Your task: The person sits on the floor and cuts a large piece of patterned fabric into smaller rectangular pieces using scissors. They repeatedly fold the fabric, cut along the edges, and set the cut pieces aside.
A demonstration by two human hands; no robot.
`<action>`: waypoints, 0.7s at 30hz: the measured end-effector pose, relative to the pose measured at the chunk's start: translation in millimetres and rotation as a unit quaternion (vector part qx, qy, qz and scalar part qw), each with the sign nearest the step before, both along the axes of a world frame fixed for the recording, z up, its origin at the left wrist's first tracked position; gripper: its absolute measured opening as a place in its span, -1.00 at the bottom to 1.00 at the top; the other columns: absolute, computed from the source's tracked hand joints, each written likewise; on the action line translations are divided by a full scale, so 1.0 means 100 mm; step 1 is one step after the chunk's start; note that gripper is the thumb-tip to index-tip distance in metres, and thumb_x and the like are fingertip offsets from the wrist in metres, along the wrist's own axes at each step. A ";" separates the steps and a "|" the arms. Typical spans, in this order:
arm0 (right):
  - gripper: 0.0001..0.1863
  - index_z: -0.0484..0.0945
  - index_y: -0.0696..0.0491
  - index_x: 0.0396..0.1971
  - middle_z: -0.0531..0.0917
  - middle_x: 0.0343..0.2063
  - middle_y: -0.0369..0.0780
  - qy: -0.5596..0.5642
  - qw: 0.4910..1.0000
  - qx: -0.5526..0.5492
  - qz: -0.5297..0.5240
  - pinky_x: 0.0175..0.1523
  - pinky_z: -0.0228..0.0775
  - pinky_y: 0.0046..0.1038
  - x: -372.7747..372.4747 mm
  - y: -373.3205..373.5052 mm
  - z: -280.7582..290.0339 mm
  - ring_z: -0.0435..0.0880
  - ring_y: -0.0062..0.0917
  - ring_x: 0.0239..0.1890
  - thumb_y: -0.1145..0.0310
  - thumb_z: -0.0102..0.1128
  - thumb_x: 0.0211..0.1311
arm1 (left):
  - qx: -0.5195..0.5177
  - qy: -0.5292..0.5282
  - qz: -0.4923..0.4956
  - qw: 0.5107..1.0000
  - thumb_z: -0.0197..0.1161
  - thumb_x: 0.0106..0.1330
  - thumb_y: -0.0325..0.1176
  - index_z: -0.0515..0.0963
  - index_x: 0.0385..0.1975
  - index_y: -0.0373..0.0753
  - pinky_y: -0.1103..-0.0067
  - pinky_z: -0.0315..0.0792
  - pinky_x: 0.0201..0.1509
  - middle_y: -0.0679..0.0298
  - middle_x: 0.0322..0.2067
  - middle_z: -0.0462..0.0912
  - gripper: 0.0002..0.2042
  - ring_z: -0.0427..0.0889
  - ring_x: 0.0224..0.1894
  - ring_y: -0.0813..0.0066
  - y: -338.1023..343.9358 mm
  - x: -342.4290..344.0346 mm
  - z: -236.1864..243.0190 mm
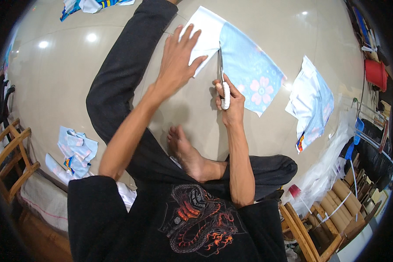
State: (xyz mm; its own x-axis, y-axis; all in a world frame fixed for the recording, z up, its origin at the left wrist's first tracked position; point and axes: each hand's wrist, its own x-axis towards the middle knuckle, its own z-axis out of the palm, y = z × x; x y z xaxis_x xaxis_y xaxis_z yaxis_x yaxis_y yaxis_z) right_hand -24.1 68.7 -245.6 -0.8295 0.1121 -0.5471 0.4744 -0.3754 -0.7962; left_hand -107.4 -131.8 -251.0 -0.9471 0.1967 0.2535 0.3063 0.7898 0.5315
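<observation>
Looks like smooth cloth in the floral-printed fabric piece [251, 67], shiny metal in the scissor blades [221, 61], matt on the wrapped handle [225, 96]. Gleams smooth and glossy on the floor tiles [56, 78]. Shows crinkled plastic in the sheeting [325, 170].

I sit on a glossy beige tiled floor [56, 83], lamp reflections [91, 37] shining at ten o'clock. A slatted wooden frame [13, 144] stands near nine, a whitish woven sack [46, 198] at eight, cardboard rolls [343, 198] at four, a black plastic bag [373, 150] at three.

Floor [192, 102] between both hands [174, 61] lies open, bounded by scissors [225, 94] and foot [187, 155].
</observation>
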 end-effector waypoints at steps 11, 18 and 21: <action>-0.42 0.40 0.24 0.39 0.77 -0.09 -0.11 0.013 0.997 -0.051 -0.051 -0.55 0.22 -0.65 -0.19 -0.29 0.03 0.45 -0.66 -0.59 0.45 0.28 0.42 | -0.086 -0.090 -0.076 0.989 0.24 0.33 0.28 0.07 0.58 -0.27 0.08 -0.29 0.69 0.07 0.63 -0.11 -0.02 -0.24 0.66 0.00 -0.41 -0.30 -0.47; -0.37 0.50 0.23 0.33 0.65 -0.43 -0.31 0.006 0.995 -0.031 -0.092 -0.57 0.22 -0.60 -0.27 -0.50 0.03 0.48 -0.68 -0.63 0.43 0.48 0.28 | -0.084 -0.069 -0.101 0.989 0.23 0.38 0.21 0.10 0.54 -0.37 0.06 -0.27 0.67 -0.05 0.60 -0.03 -0.06 -0.21 0.65 -0.08 -0.45 -0.33 -0.46; -0.37 0.50 0.22 0.32 0.64 -0.46 -0.33 -0.002 0.992 -0.038 -0.119 -0.58 0.21 -0.60 -0.29 -0.60 0.05 0.47 -0.68 -0.65 0.45 0.48 0.27 | -0.080 -0.071 -0.103 0.989 0.22 0.37 0.23 0.07 0.56 -0.35 0.05 -0.29 0.67 -0.04 0.61 -0.06 -0.04 -0.23 0.65 -0.08 -0.45 -0.33 -0.46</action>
